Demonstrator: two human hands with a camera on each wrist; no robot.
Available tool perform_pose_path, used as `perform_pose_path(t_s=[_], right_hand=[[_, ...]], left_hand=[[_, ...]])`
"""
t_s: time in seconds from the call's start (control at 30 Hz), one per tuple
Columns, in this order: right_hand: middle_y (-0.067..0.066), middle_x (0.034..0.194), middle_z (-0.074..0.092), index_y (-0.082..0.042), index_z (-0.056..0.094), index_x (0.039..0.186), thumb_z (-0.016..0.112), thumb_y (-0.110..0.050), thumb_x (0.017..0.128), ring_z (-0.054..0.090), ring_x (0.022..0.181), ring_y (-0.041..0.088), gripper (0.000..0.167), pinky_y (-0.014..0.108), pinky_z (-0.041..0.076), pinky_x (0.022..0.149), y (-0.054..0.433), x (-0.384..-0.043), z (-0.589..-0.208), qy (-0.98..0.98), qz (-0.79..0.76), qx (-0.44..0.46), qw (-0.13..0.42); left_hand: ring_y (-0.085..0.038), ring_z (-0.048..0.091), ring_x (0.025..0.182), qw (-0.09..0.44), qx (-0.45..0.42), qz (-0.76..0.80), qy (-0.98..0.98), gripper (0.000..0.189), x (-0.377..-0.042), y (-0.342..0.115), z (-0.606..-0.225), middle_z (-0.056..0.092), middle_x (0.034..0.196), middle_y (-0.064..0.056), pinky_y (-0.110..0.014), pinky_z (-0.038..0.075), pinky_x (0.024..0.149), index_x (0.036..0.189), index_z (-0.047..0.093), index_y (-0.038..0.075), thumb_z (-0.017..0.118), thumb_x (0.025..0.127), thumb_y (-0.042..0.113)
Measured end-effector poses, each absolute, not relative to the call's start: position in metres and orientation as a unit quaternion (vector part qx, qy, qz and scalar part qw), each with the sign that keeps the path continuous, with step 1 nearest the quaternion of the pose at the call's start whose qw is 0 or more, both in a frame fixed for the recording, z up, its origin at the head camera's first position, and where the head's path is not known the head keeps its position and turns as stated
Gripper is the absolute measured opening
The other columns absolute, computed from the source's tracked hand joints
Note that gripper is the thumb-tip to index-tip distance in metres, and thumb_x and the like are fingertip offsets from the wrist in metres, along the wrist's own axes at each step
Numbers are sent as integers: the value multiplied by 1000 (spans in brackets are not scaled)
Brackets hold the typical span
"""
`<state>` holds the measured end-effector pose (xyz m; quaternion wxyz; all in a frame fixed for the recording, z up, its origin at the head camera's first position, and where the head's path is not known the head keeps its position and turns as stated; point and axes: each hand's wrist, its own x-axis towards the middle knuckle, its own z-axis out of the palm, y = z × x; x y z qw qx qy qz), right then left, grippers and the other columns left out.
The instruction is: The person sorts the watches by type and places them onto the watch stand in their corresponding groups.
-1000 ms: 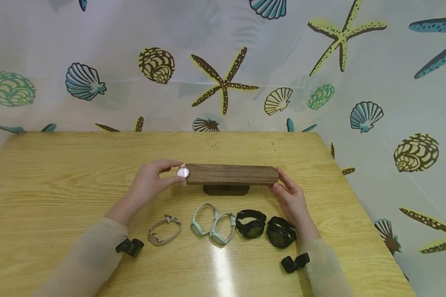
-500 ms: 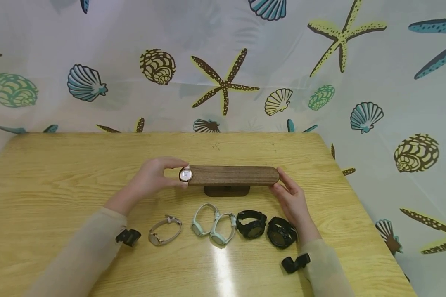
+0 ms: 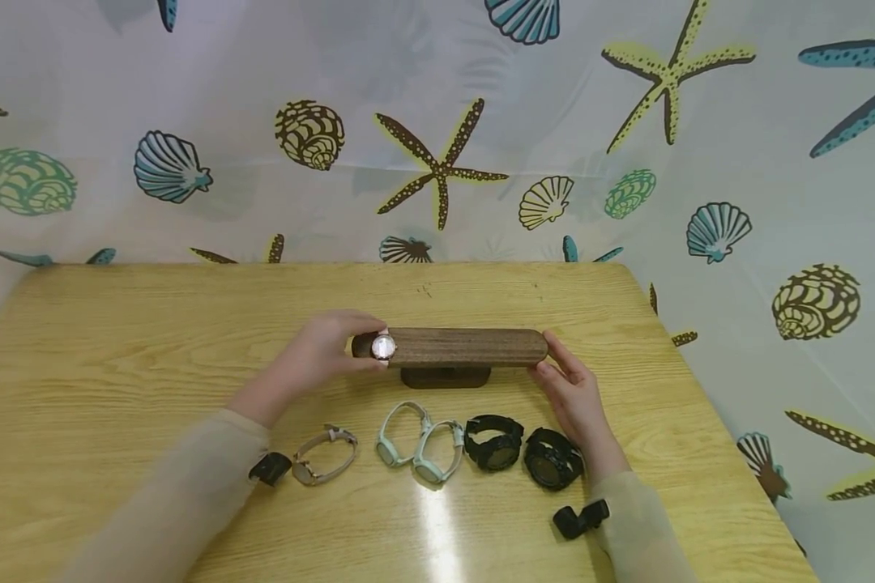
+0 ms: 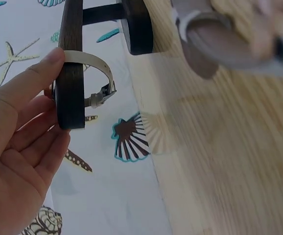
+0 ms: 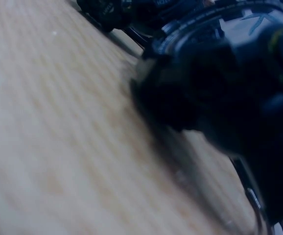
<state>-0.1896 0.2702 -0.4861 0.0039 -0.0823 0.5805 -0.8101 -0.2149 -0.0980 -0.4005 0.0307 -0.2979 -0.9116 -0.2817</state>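
Note:
A wristwatch [image 3: 383,347] with a round white face and pale strap is looped around the left part of a dark wooden watch stand's bar [image 3: 467,346]. My left hand [image 3: 324,350] pinches the watch between thumb and fingers at the top and bottom of its face. In the left wrist view its buckled strap [image 4: 102,66] hangs in a loop behind the bar, whose end sticks out past it. My right hand [image 3: 574,401] grips the bar's right end with thumb and fingers. The right wrist view shows mainly a dark watch [image 5: 205,88] up close, not the hand.
In front of the stand lie a thin-strapped watch [image 3: 325,456], two mint-green watches [image 3: 401,435] and two black watches [image 3: 494,443] on the wooden table [image 3: 153,324]. Behind hangs a curtain [image 3: 248,81] printed with shells and starfish.
My left hand has slid the watch rightward from the bar's left end, so the end now shows to its left. My right hand has stayed at the other end.

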Motion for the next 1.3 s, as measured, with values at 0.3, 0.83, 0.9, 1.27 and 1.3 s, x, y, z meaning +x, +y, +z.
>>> perform_pose_path(t_s=[0.3, 0.83, 0.9, 1.27, 1.3], right_hand=[[15, 150, 28, 1, 27, 148, 54, 0, 96, 50, 123, 20, 58, 34, 41, 103, 271, -189, -485, 581, -810, -78, 5], [13, 149, 32, 1, 30, 147, 57, -2, 95, 52, 120, 20, 59, 34, 43, 102, 270, -191, -486, 584, -808, -74, 2], [13, 149, 32, 2, 30, 147, 56, -2, 95, 52, 120, 20, 59, 34, 43, 102, 270, -190, -486, 584, -809, -73, 1], [13, 149, 31, 1, 28, 148, 55, -1, 96, 52, 120, 19, 58, 34, 42, 102, 270, -190, -485, 583, -810, -71, 6], [14, 149, 30, 1, 28, 148, 55, -1, 96, 52, 121, 19, 58, 34, 42, 102, 270, -190, -485, 582, -810, -71, 6]], left_hand=[[-32, 58, 111, 60, -319, -218, -920, 52, -214, -66, -398, 64, 116, -14, -44, 47, 96, 116, 66, 0, 84, 74, 26], [-28, 59, 106, 119, -352, -207, -905, 46, -210, -26, -399, 65, 111, -12, -39, 48, 95, 111, 66, -1, 82, 77, 24], [-27, 59, 105, 125, -357, -200, -904, 45, -210, -22, -399, 65, 111, -12, -39, 49, 93, 112, 66, -1, 81, 78, 24], [-25, 60, 104, 131, -353, -210, -902, 45, -210, -9, -402, 65, 112, -10, -37, 49, 93, 113, 66, 1, 82, 77, 23], [-25, 60, 104, 130, -351, -210, -903, 45, -210, -9, -402, 65, 112, -10, -37, 49, 93, 113, 66, 1, 82, 77, 23]])
